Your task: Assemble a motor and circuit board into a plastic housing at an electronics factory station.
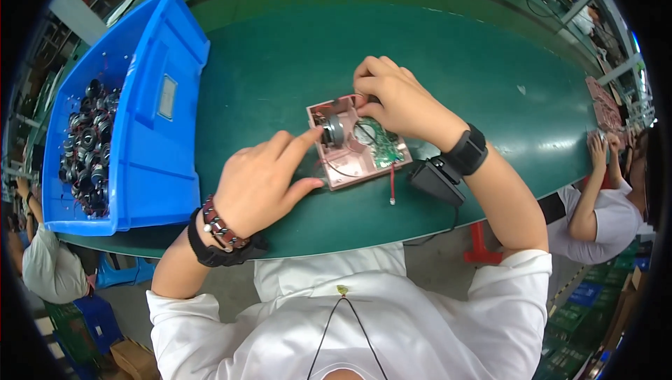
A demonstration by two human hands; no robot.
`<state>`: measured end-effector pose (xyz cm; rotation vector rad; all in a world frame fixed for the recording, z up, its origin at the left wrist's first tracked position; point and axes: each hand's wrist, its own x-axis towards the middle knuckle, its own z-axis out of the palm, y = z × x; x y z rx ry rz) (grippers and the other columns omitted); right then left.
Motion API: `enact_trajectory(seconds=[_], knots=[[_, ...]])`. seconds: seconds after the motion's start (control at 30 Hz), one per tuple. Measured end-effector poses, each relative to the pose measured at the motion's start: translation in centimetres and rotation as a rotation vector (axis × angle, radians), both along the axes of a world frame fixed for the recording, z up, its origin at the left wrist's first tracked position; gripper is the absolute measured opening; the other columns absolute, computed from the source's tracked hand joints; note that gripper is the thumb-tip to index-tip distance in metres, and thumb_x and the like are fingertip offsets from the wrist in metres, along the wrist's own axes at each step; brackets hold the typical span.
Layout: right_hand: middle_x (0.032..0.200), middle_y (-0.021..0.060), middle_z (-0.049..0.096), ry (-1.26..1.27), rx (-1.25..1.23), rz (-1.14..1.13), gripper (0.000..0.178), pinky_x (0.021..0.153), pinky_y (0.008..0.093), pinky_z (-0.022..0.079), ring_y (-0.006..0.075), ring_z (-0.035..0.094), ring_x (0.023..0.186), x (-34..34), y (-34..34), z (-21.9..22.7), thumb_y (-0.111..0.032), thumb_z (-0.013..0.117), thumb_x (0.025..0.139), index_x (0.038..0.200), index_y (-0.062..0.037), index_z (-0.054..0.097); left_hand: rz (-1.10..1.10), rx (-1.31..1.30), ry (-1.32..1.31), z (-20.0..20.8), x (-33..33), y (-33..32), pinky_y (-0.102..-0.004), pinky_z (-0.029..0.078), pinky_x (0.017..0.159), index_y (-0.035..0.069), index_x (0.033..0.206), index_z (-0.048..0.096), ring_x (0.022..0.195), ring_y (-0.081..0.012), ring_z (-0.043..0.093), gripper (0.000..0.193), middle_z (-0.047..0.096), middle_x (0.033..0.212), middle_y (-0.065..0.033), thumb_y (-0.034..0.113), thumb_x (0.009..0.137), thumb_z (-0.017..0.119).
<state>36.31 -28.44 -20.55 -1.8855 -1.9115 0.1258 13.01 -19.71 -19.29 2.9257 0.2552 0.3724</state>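
A shallow pink plastic housing (348, 164) lies open-side up on the green table in front of me. Inside it sit a round dark speaker (336, 130) on the left and a green circuit board (385, 145) on the right. With its index finger stretched out, my left hand (262, 180) touches the speaker; the thumb rests by the housing's lower left corner. My right hand (395, 96) is closed at the far wall, thumb against curled fingers. A thin red wire runs toward those fingertips, but what they grip is hidden. From the near side hangs a red cable (393, 187) with a white plug.
A tall blue bin (157, 163) at the left holds many small speakers (91, 145) with wires. Under my right wrist is a black box-shaped device (435, 180) with a cable. Pink parts (607, 107) lie at the far right, near another person's hands (603, 143).
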Motion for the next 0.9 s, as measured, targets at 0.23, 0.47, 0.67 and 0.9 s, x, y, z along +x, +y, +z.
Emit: enact_trajectory(seconds=[0.23, 0.47, 0.67, 0.9], knots=[[0.094, 0.0073, 0.054, -0.138, -0.083, 0.037, 0.010, 0.081, 0.0378, 0.040, 0.0265, 0.053, 0.091, -0.3, 0.5, 0.1, -0.004, 0.065, 0.074, 0.081, -0.0040, 0.056, -0.139, -0.151, -0.212, -0.7, 1.2, 0.0, -0.0309, 0.045, 0.053, 0.006, 0.116, 0.052, 0.059, -0.0196, 0.056, 0.045, 0.057, 0.078, -0.0058, 0.016, 0.075, 0.069], [0.096, 0.0123, 0.054, 0.016, 0.251, 0.015, 0.021, 0.082, 0.0401, 0.041, 0.0303, 0.052, 0.095, -2.4, -4.3, 1.5, -0.010, 0.068, 0.069, 0.084, -0.0050, 0.055, -0.221, -0.489, -0.355, -0.1, 0.0, 0.1, -0.0275, 0.043, 0.049, 0.004, 0.108, 0.054, 0.052, -0.0144, 0.054, 0.035, 0.060, 0.073, -0.0046, 0.009, 0.077, 0.068], [0.112, 0.0135, 0.056, -0.373, 0.195, 0.045, 0.024, 0.081, 0.0407, 0.043, 0.0308, 0.054, 0.099, -6.7, -5.4, -0.4, -0.013, 0.072, 0.065, 0.082, -0.0039, 0.057, -0.279, -0.704, -0.222, -0.7, -0.8, 0.9, -0.0276, 0.045, 0.052, 0.005, 0.105, 0.056, 0.055, -0.0160, 0.057, 0.026, 0.060, 0.070, -0.0041, 0.013, 0.082, 0.065], [0.119, 0.0091, 0.055, -0.448, 0.159, -0.425, 0.034, 0.078, 0.0377, 0.049, 0.0306, 0.057, 0.101, 1.3, -6.4, 1.1, -0.003, 0.073, 0.059, 0.091, -0.0034, 0.059, -0.358, -0.792, -0.239, -2.3, -1.1, 0.9, -0.0308, 0.047, 0.055, 0.010, 0.102, 0.059, 0.061, -0.0198, 0.060, 0.017, 0.061, 0.072, -0.0042, 0.020, 0.088, 0.059]])
